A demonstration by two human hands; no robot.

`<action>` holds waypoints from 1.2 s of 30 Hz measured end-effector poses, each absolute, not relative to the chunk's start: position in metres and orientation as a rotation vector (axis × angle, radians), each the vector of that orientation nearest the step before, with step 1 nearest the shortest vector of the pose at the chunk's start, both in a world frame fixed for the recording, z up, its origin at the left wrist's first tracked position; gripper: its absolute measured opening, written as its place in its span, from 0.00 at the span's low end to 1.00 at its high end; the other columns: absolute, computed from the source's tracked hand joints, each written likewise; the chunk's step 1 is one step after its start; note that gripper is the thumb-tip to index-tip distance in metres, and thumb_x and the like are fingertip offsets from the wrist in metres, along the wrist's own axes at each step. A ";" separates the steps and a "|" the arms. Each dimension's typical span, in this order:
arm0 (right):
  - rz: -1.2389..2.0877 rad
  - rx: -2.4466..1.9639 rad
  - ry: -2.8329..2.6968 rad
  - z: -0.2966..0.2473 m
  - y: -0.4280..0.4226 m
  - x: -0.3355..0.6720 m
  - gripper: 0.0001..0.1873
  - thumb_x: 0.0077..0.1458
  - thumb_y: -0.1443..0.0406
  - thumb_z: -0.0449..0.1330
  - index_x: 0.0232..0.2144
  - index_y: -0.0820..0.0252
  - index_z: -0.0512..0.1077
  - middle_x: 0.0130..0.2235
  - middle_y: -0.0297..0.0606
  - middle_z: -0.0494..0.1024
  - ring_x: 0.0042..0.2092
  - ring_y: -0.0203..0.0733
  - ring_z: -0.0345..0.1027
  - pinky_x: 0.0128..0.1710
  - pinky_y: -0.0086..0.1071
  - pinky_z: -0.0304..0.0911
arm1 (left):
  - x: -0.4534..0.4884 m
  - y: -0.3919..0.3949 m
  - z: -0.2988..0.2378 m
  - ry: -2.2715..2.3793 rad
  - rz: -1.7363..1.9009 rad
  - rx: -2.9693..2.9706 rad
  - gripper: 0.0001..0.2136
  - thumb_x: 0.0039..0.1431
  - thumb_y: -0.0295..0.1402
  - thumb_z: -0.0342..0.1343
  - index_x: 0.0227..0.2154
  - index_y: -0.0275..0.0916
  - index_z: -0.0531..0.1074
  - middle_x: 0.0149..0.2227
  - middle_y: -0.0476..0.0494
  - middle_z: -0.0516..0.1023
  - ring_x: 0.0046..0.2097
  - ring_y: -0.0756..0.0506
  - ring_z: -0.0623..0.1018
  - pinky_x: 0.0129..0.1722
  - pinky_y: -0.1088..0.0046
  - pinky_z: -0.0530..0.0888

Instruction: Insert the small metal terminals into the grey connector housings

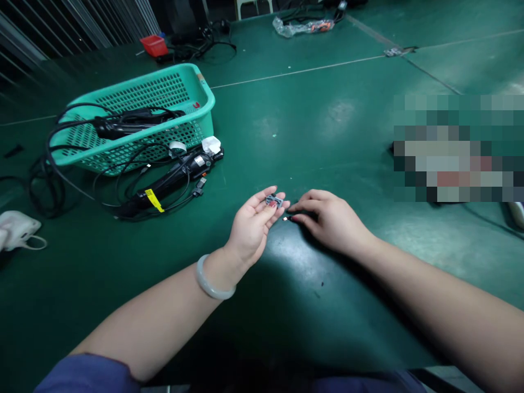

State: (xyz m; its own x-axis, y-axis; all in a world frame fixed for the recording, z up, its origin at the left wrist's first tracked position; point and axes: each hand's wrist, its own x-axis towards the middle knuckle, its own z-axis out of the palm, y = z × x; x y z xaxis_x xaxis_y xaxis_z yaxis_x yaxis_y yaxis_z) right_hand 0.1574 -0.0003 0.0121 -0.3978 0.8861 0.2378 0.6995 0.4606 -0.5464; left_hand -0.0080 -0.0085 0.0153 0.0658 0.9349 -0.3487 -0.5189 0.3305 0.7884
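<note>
My left hand (252,226) is turned palm up over the table, its thumb pressing several small grey pieces (273,201) against the fingers. Their exact kind is too small to make out. Close by on the right, my right hand (327,218) pinches a small black plug with a shiny metal tip (286,219) between thumb and fingers, low at the table surface. Whatever lies behind the plug is hidden by the hand. The two hands' fingertips are almost touching. A pale bangle (209,284) rings my left wrist.
A turquoise basket (204,112) holding black cabled devices stands to the left. In front of it lies a black handheld device (167,183) with cables and a yellow tag. A white object (18,229) sits at the left edge. Bagged cables (303,26) lie far back.
</note>
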 end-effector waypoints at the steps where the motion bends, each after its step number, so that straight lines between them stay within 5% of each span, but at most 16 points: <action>1: 0.505 -1.325 -2.251 0.011 -0.001 0.156 0.08 0.55 0.66 0.59 0.35 0.58 0.78 0.36 0.39 0.76 0.40 0.42 0.70 0.41 0.36 0.66 | -0.008 -0.009 0.016 0.982 1.181 0.535 0.12 0.53 0.22 0.56 0.42 0.35 0.71 0.40 0.44 0.78 0.40 0.51 0.79 0.53 0.68 0.71; 17: 0.038 -1.260 -2.598 0.008 0.001 0.139 0.15 0.61 0.67 0.48 0.32 0.65 0.74 0.35 0.45 0.74 0.36 0.44 0.64 0.40 0.38 0.62 | -0.005 -0.010 0.015 1.069 1.209 0.582 0.14 0.56 0.20 0.51 0.45 0.33 0.71 0.43 0.40 0.77 0.42 0.50 0.78 0.52 0.67 0.71; 26: 0.668 -1.166 -2.111 0.011 0.007 0.158 0.07 0.54 0.73 0.53 0.28 0.59 0.69 0.35 0.38 0.69 0.37 0.38 0.64 0.39 0.33 0.63 | -0.006 -0.010 0.013 1.091 1.216 0.663 0.10 0.56 0.22 0.52 0.40 0.34 0.73 0.41 0.42 0.78 0.38 0.52 0.78 0.37 0.77 0.73; 36: 0.597 -0.829 -2.029 0.021 0.010 0.166 0.09 0.55 0.72 0.55 0.26 0.57 0.71 0.34 0.35 0.65 0.35 0.34 0.63 0.35 0.32 0.62 | -0.004 -0.016 0.014 0.981 0.954 0.869 0.09 0.56 0.28 0.56 0.39 0.32 0.74 0.30 0.42 0.79 0.31 0.52 0.78 0.31 0.78 0.73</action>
